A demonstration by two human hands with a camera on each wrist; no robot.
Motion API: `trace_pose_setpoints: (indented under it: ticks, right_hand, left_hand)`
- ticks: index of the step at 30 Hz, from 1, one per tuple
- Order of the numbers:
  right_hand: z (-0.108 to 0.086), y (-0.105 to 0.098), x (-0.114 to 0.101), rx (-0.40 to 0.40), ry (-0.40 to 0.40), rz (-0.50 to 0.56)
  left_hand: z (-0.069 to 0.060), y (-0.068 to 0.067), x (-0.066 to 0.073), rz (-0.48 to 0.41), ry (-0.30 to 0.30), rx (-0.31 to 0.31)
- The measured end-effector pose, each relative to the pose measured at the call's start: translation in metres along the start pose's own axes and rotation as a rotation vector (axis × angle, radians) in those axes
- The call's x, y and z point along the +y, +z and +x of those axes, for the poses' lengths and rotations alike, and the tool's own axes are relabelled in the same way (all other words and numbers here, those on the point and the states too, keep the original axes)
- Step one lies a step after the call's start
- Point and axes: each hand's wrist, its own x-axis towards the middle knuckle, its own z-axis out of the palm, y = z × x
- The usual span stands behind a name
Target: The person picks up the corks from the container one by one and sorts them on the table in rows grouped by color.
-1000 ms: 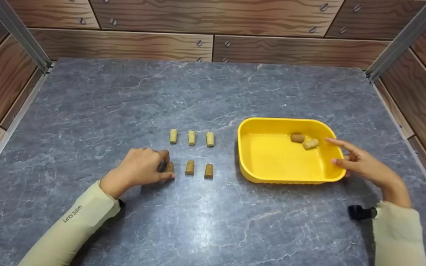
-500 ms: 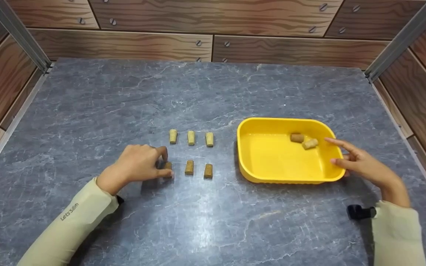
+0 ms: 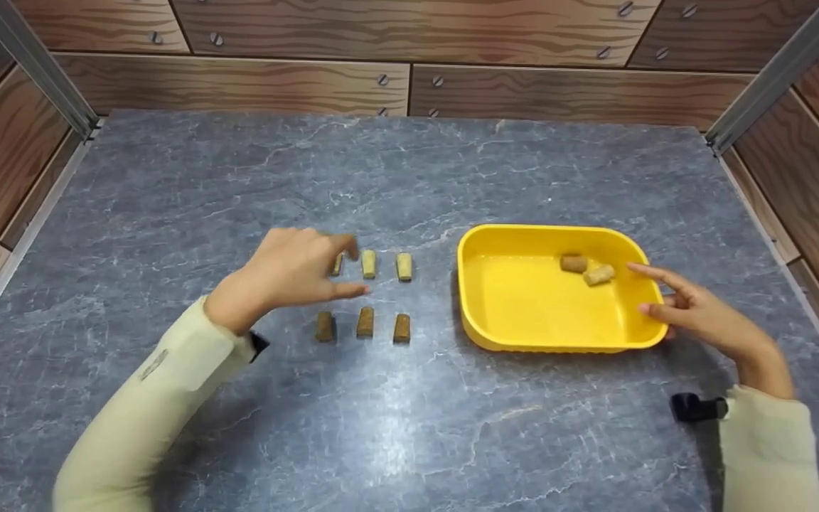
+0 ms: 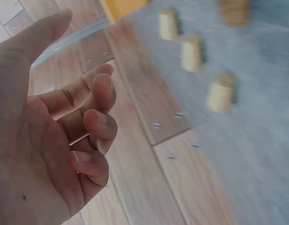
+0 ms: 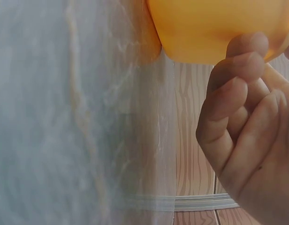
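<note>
My left hand (image 3: 296, 270) hovers over the left end of a row of pale corks, its thumb and fingers apart and nothing between them. It partly hides the leftmost pale cork (image 3: 337, 266); the middle one (image 3: 369, 264) and the right one (image 3: 404, 267) lie in plain sight. Nearer to me is a row of brown corks: left (image 3: 325, 326), middle (image 3: 365, 322), right (image 3: 402, 328). My right hand (image 3: 701, 316) grips the right rim of a yellow tub (image 3: 470, 334), thumb inside and curled fingers against its outside. In the tub lie a brown cork (image 3: 574, 264) and a pale cork (image 3: 599, 275).
The grey marbled tabletop (image 3: 274, 178) is bounded by wood-patterned panels (image 3: 239, 85) at the back and both sides. Metal posts (image 3: 61, 85) stand at the far corners. A black wrist camera (image 3: 694, 407) juts from the right sleeve.
My left hand has left the leftmost brown cork, which stays on the table slightly left of where it was, and moved up and right to the pale row. The right hand stays on the tub.
</note>
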Motion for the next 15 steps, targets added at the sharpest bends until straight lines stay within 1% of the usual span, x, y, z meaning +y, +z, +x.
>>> trace_pose_setpoints:
  ticks: [4,9,12,15]
  right_hand:
    - [0.0,0.0,0.001,-0.001,0.016,-0.007]
    - [0.0,0.0,0.001,-0.004,0.01,0.009]
    - [0.0,-0.001,0.001,-0.006,-0.008,0.029]
    - [0.0,-0.002,0.0,-0.019,-0.021,0.051]
  left_hand:
    - [0.017,-0.013,0.016,-0.013,0.058,0.064]
    - [0.038,-0.027,0.036,-0.036,0.123,0.085]
    - [0.052,-0.03,0.045,-0.074,0.157,0.094]
    - [0.065,-0.029,0.051,-0.128,0.17,0.093]
